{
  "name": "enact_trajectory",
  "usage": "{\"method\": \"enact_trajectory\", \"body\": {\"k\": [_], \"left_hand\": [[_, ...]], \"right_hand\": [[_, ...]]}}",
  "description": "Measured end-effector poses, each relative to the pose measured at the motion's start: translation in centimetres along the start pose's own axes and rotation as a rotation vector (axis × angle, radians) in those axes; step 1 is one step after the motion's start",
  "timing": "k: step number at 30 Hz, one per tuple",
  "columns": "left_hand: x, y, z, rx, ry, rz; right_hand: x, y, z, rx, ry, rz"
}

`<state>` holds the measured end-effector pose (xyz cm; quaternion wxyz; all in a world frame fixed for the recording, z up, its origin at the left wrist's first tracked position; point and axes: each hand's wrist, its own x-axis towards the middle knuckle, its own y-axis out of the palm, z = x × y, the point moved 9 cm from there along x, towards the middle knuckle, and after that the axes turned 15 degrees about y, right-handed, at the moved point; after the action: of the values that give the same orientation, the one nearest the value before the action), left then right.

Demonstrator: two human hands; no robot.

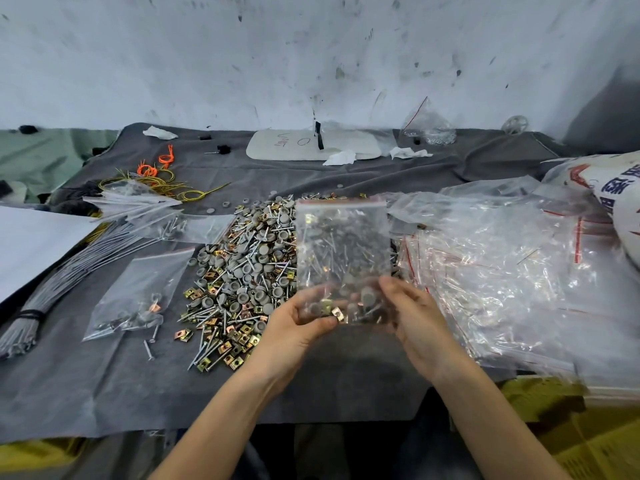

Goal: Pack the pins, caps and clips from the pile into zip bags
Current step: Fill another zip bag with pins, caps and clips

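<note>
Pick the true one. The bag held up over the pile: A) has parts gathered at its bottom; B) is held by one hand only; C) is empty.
A: caps and clips sit at the bottom of the zip bag, gripped by left hand and right hand.

Handwritten marks on the white board (313,144) — illegible; blue characters on the sack (613,188) — cut off.

My two bare forearms reach up from the lower edge, left hand (298,329) and right hand (417,315) close together, palms turned inward, fingers pinching the bottom of one zip bag (343,244).
</note>
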<state>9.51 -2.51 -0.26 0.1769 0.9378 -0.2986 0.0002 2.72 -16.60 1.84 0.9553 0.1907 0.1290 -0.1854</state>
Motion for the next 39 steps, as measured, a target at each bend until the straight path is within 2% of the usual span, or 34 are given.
{"method": "enact_trajectory", "body": {"k": [3,8,13,20,28,31,34,37,39], "left_hand": [[-0.2,-0.2,0.0,0.089,0.002,-0.009],[-0.9,-0.4,0.7,-0.022,-0.094,-0.065],[-1.2,-0.9,1.2,-0.045,-0.172,-0.122],[-1.5,-1.2,2.0,-0.055,-0.223,-0.199],[-1.6,-1.5,2.7,-0.062,-0.242,-0.232],[-1.5,-1.4,1.8,-0.081,-0.176,-0.191],[-1.6,-1.0,0.2,-0.072,-0.108,-0.123],[-2.1,-0.8,0.0,-0.233,-0.126,-0.131],[-2.3,-1.1,-0.5,-0.374,-0.129,-0.147]], "right_hand": [[0.3,-0.5,-0.4,-0.023,0.029,-0.019],[0.4,0.6,-2.7,-0.033,0.196,0.160],[0.7,-0.4,-4.6,0.008,0.332,0.058],[1.1,-0.6,-6.0,0.175,0.438,0.117],[0.5,-0.2,-6.1,0.213,0.442,0.208],[0.1,0.5,-5.3,0.217,0.400,0.245],[-0.7,2.9,-3.9,0.149,0.363,0.368],[-1.1,5.8,-3.6,0.098,0.345,0.433],[-0.7,7.0,-3.9,0.062,0.341,0.397]]}}
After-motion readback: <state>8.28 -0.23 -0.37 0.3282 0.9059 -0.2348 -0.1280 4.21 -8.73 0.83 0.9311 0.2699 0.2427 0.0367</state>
